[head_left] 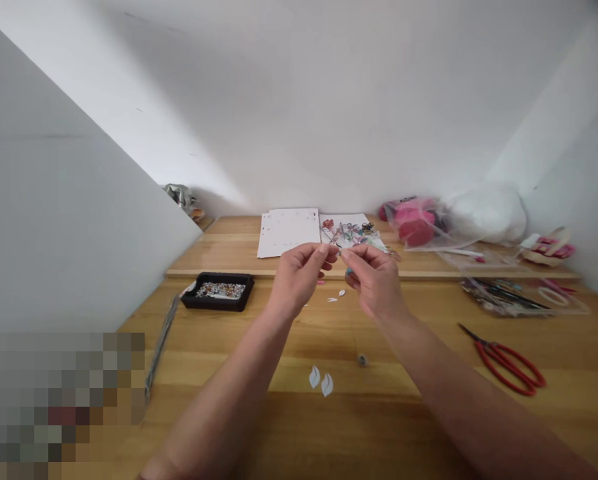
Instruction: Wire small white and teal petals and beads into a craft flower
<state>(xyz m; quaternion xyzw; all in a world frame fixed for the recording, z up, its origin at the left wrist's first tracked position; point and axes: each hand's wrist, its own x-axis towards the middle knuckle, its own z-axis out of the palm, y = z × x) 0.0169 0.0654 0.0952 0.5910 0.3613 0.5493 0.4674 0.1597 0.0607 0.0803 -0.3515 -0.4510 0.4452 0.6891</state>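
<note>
Both hands are raised above the wooden table, fingertips nearly meeting. The left hand and the right hand each pinch an end of a thin piece, too small to identify. Its long axis runs roughly left to right between them. Two white petal cutouts lie below, a black bead tray to the left and red scissors to the right.

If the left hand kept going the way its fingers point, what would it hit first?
Probably the right hand, whose fingertips nearly touch the left hand; behind lies a decorated sheet, depth unclear.
</note>
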